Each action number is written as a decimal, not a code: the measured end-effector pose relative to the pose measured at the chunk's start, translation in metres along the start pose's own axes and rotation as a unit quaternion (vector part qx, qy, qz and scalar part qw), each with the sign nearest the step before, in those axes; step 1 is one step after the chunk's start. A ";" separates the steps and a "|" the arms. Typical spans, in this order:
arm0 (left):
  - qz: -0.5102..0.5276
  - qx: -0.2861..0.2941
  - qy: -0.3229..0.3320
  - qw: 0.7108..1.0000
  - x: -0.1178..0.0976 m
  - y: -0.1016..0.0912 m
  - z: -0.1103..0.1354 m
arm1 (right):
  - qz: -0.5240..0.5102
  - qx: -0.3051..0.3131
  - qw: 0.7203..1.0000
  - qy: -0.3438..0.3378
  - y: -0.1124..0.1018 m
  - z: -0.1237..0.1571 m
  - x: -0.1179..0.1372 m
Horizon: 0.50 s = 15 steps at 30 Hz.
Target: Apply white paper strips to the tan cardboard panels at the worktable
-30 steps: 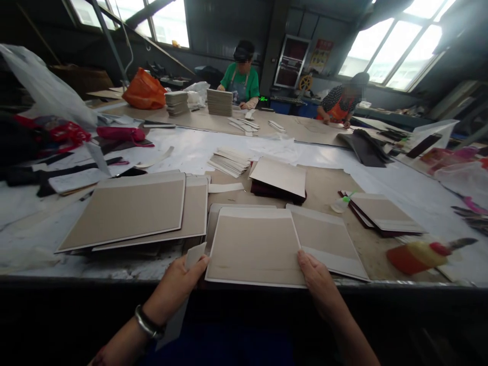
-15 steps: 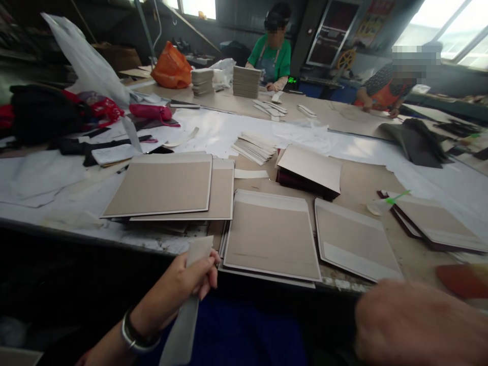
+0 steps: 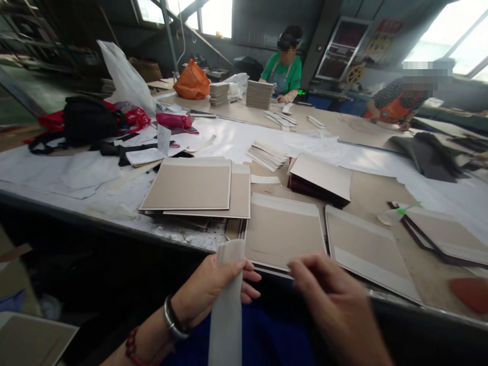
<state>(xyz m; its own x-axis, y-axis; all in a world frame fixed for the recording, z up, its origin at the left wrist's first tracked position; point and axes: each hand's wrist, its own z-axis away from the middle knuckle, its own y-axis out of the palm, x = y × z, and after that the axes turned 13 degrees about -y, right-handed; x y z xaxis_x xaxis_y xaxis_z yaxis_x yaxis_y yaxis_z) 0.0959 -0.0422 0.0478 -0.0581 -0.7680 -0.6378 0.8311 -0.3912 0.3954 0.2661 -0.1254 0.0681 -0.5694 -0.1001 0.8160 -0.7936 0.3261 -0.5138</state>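
Observation:
My left hand [image 3: 224, 279] is closed around a long pale strip [image 3: 225, 325] that hangs down in front of my lap, its upper end standing above the thumb. To the right, my right hand [image 3: 335, 305] is slightly blurred, with its fingers curled in toward the thumb; whatever they hold, if anything, cannot be made out. It is apart from the strip, near the front edge of a stack of beige panels [image 3: 285, 231] with pale borders. Another beige panel stack [image 3: 368, 249] lies just beyond it. Left of these, overlapping beige panels [image 3: 186, 185] rest on the table.
Loose pale strips [image 3: 267, 155] lie fanned behind the panels, beside a pile with dark red undersides [image 3: 322, 178]. A white container with a green brush [image 3: 392, 216] stands right. Bags [image 3: 91, 122] fill the left. Two people [image 3: 284, 71] work across the table.
My left hand has moved right with the strip, which now hangs more upright. My right hand has come in leftward from the lower right, toward the left hand. The view has shifted too.

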 end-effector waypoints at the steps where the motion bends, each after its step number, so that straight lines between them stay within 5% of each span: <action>1: -0.004 -0.002 0.000 1.000 0.002 0.001 0.000 | -0.035 0.021 0.999 0.013 0.010 -0.006 -0.001; 8: -0.044 -0.044 0.041 0.997 0.021 0.006 -0.006 | -0.309 0.038 0.941 0.135 0.062 -0.007 -0.009; 15: -0.124 -0.068 0.074 0.987 0.027 0.003 -0.007 | -0.256 -0.037 0.959 0.114 0.061 -0.008 -0.013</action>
<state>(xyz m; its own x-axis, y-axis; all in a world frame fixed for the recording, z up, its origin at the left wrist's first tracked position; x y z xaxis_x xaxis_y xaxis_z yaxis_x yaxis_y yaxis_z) 0.1010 -0.0606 0.0276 -0.1970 -0.5707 -0.7972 0.8679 -0.4797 0.1289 0.2268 -0.0970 0.0281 -0.0411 -0.0594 0.9974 -0.9344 0.3559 -0.0173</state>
